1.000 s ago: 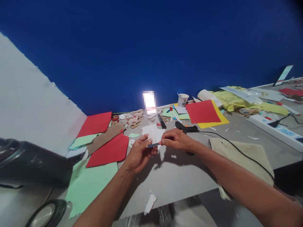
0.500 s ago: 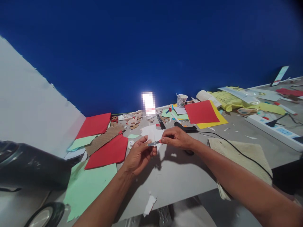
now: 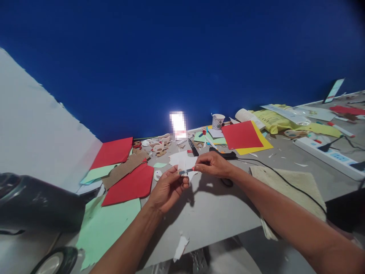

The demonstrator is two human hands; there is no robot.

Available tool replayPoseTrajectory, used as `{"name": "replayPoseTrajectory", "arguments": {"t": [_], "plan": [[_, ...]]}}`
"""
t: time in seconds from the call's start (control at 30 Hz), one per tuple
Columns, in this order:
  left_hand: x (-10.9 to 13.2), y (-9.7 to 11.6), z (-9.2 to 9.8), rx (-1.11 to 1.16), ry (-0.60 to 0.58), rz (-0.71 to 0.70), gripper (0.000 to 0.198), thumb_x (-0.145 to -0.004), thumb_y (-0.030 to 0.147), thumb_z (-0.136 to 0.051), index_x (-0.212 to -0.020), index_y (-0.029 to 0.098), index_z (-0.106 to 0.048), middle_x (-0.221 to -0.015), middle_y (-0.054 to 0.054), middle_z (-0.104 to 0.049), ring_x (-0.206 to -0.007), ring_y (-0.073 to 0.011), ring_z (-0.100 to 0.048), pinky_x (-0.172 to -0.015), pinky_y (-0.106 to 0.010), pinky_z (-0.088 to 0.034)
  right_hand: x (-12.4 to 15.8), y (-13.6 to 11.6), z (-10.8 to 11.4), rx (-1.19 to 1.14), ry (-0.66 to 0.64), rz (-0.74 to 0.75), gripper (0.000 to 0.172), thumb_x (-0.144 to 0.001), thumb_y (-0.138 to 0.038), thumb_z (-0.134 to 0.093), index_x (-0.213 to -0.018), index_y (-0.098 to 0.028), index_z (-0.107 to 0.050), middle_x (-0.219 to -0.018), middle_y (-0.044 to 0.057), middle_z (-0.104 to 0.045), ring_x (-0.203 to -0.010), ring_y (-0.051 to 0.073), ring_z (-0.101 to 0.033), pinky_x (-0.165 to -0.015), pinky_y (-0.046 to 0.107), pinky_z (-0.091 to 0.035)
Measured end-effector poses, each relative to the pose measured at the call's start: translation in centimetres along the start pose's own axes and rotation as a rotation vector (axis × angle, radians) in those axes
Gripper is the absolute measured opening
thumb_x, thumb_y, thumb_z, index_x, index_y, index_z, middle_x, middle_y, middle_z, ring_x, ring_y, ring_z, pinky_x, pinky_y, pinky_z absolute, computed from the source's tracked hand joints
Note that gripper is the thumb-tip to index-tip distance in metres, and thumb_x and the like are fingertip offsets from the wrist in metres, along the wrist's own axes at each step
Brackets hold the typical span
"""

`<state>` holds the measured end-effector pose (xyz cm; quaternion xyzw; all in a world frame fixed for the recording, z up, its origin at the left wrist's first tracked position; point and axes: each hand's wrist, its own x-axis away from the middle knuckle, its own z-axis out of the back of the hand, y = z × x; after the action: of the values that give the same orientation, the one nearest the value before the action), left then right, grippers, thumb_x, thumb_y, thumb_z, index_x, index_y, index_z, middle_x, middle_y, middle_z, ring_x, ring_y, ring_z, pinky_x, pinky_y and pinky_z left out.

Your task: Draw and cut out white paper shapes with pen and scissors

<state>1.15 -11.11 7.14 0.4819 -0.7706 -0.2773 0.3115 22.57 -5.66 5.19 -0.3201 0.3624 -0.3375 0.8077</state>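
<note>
My left hand [image 3: 170,190] is closed, its thumb and fingers pinching a small piece of white paper [image 3: 181,166] above the table. My right hand [image 3: 212,165] pinches the red end of a slim silver strip with a red end [image 3: 187,171]; it looks like a small blade, but its exact kind is unclear. The strip's silver part lies across the white paper, by my left thumb. Beneath and behind the hands lies a torn white sheet [image 3: 177,157]. Partly hidden behind my right hand is a black tool [image 3: 228,155] with a cord.
Red sheets [image 3: 129,186], corrugated cardboard [image 3: 125,170] and green paper [image 3: 110,228] lie at left. At the back stand a paper cup [image 3: 218,121] and a glowing phone [image 3: 178,125]. A folded cloth [image 3: 288,186] and power strip [image 3: 330,158] lie right. A paper scrap [image 3: 181,247] sits near the front edge.
The silver strip has tilted slightly, its red end now a little higher. Both hands keep their hold in nearly the same place. The view has shifted slightly.
</note>
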Motion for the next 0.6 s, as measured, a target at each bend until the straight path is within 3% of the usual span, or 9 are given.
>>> {"name": "replayPoseTrajectory", "arguments": {"t": [0.27,0.6], "plan": [[0.21,0.13,-0.03,0.005,0.068,0.004,0.021,-0.077,0.008,-0.077,-0.090,0.013,-0.062,-0.073,-0.001,-0.065,-0.059,-0.0092,-0.061,-0.054,-0.019,-0.055,-0.09,0.06,0.81,0.024,-0.017,-0.048,0.035,-0.090,-0.044,-0.064,-0.070,-0.016,-0.068,-0.061,-0.002,-0.057,-0.058,0.010,-0.046,-0.056,0.024,-0.034],[0.26,0.19,0.17,0.031,0.058,0.000,0.023,-0.075,0.008,-0.079,-0.090,0.013,-0.061,-0.075,-0.002,-0.066,-0.060,-0.0097,-0.062,-0.054,-0.019,-0.054,-0.17,0.41,1.07,0.056,0.042,-0.032,0.036,-0.090,-0.046,-0.065,-0.069,-0.016,-0.067,-0.061,-0.001,-0.058,-0.060,0.012,-0.049,-0.058,0.025,-0.036]]}}
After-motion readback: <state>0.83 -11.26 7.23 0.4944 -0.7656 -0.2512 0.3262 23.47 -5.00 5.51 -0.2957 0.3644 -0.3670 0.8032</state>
